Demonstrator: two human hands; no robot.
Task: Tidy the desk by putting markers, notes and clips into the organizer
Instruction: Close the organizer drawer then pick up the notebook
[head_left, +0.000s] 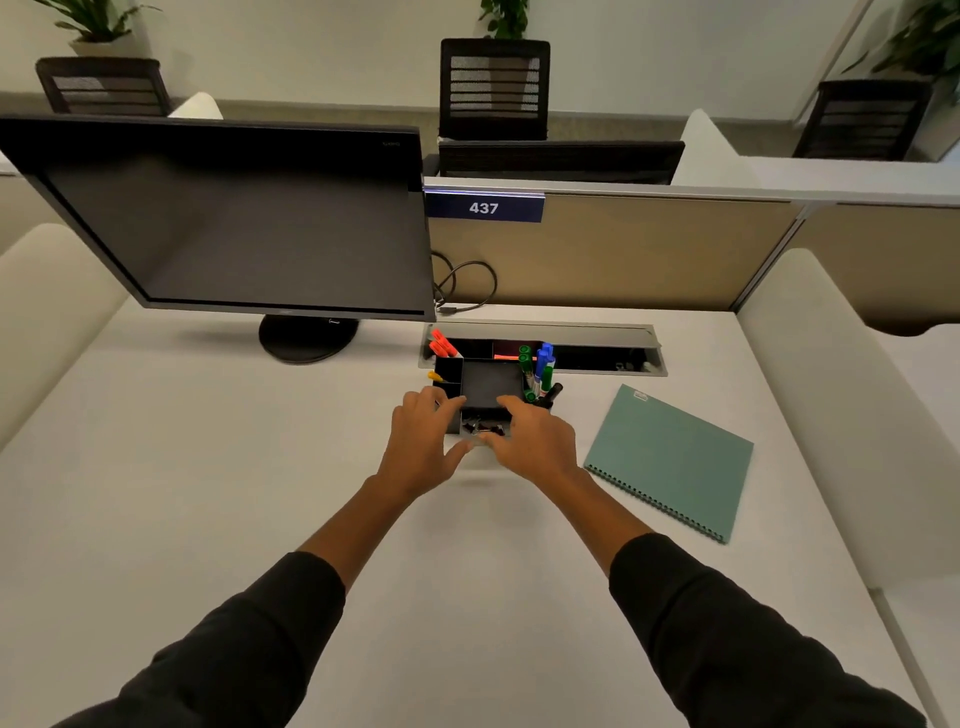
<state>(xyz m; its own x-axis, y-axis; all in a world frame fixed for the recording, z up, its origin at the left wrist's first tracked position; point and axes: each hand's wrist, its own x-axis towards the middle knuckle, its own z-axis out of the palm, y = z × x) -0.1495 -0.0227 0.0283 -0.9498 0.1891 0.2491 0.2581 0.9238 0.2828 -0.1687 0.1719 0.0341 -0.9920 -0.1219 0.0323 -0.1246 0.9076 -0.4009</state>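
A black desk organizer (491, 387) stands on the white desk below the cable tray. Red markers (442, 344) lean in its back-left slot. Green and blue markers (540, 366) stand in its right slot, with a black marker (553, 392) beside them. A yellow item (434, 376) pokes out of a left compartment. Several small clips (483, 427) lie in the front compartment. My left hand (423, 441) rests on the organizer's front-left corner with fingers spread. My right hand (532, 441) lies over the front-right edge, thumb by the clips. Whether either hand grips the organizer is unclear.
A dark monitor (234, 223) on a round stand fills the left back. A teal spiral notebook (670, 462) lies to the right. An open cable tray (597, 358) sits behind the organizer, with a cable (467, 286) against the partition. White padded dividers flank the desk.
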